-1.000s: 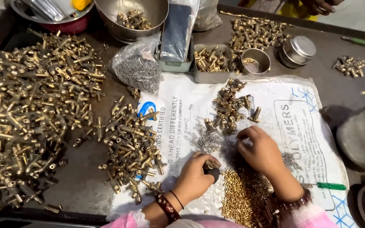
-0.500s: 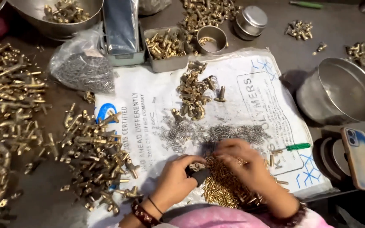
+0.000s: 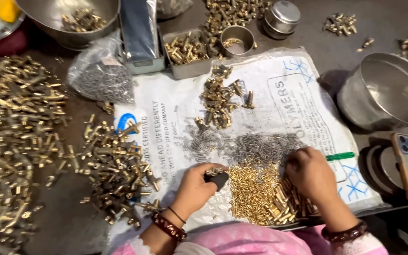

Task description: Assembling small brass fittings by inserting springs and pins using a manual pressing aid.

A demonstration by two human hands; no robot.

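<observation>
Under our hands the dark tabletop point(image 3: 72, 226) carries a white printed sack point(image 3: 279, 113) spread flat. Beyond our right hand point(image 3: 311, 175) sits an empty steel bowl point(image 3: 388, 94); out past our left hand point(image 3: 195, 188) lies a heap of brass fittings point(image 3: 114, 165). Between both hands lies a pile of small brass pins point(image 3: 253, 193), with grey screws point(image 3: 256, 146) just beyond it. Our left hand pinches a small dark block with a brass part point(image 3: 217, 175); our right hand curls knuckles-up onto the pins, its grip hidden, so we cannot tell
</observation>
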